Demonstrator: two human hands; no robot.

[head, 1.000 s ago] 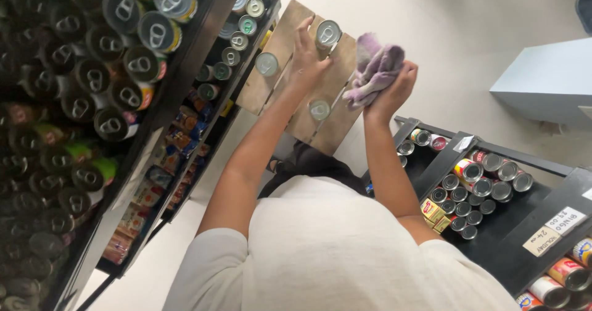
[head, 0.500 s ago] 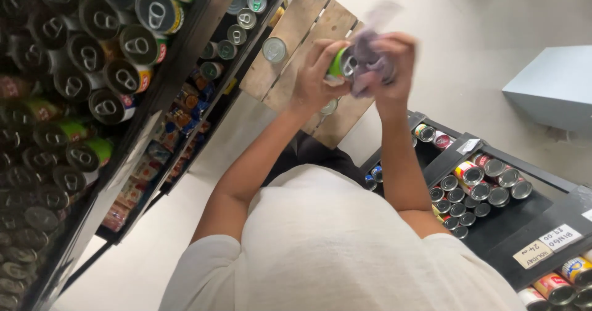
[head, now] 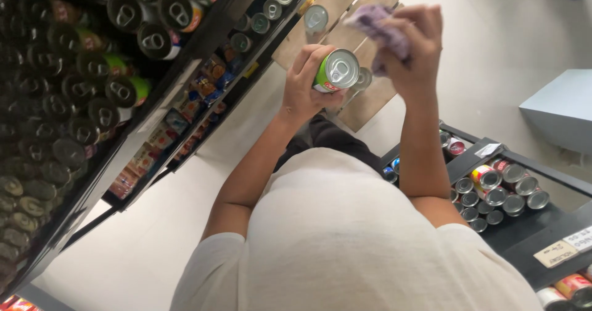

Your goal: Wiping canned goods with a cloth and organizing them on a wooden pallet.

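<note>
While you stand between two racks of tinned goods, your left hand (head: 303, 92) holds a small round metal can with a green label and a silver pull-tab lid (head: 335, 71) out in front of your chest, above the floor. Its fingers (head: 306, 57) are wrapped around the can's side, the lid tilted up toward you. Your right hand (head: 412, 47) is raised just beside the can, its fingers clenched around a crumpled lilac cloth (head: 377, 28); the cloth sits close to the lid's far edge, though you cannot tell whether they touch. Below your hands lies a pale wooden pallet (head: 345, 5) with a couple of silver-topped cans standing on it. At your left runs a dark shelf rack packed with cans (head: 92, 82) seen lid-on. At your right, a low black shelf (head: 530, 224) carries more cans in a cluster.
</note>
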